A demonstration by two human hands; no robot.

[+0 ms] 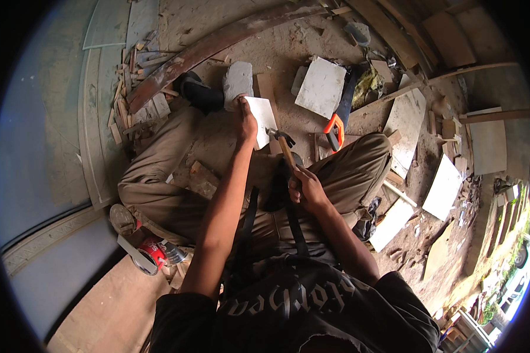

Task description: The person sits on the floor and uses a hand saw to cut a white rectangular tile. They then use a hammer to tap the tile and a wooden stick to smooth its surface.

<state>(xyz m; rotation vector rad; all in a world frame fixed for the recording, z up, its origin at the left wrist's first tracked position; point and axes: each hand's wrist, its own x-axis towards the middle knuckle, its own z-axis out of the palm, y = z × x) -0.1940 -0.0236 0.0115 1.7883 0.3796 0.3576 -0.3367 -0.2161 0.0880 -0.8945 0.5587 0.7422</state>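
Note:
A small white flat panel [262, 113] lies tilted in front of me, over the space between my knees. My left hand [247, 122] grips its left edge, fingers closed around it. In my right hand [307, 189] is a claw hammer [287, 152], held by its wooden handle with the fingers wrapped round it. The hammer's metal head is at the panel's lower right edge; whether it touches cannot be made out. A grey stone block [238, 81] sits just beyond the panel, close to my left fingertips.
A handsaw with an orange handle [335, 130] lies ahead to the right, beside a white board [320, 87]. A long curved brown beam [218, 44] crosses the far ground. Wood scraps [122, 106] are piled left, near a red can [151, 254]. More white panels [443, 188] lie right.

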